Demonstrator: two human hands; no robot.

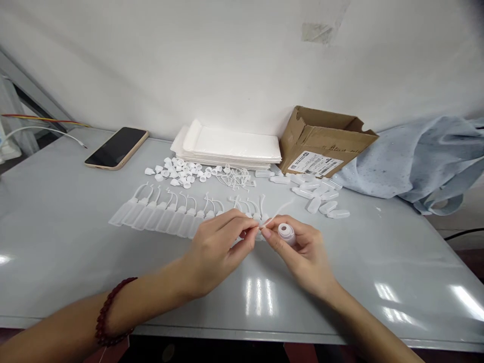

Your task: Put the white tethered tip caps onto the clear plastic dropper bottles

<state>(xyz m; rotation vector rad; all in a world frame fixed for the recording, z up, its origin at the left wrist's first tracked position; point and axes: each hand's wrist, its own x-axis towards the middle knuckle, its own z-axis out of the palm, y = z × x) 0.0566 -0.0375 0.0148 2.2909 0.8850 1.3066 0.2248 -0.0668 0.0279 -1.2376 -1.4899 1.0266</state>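
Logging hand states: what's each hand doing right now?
Left hand: closed, seemingly pinching a thin white strap.
Right hand: closed, holding a small open-topped bottle.

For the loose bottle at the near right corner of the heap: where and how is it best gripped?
Probably pinch the bottle across the middle of its body, coming from above and the near side. It lies lengthwise left to right, with neighbouring bottles behind it, so its near flank is exposed.

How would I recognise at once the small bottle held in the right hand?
Above the glossy grey table, find the bare right hand. It holds one small translucent plastic bottle, mouth facing the camera; the other bottles lie flat.
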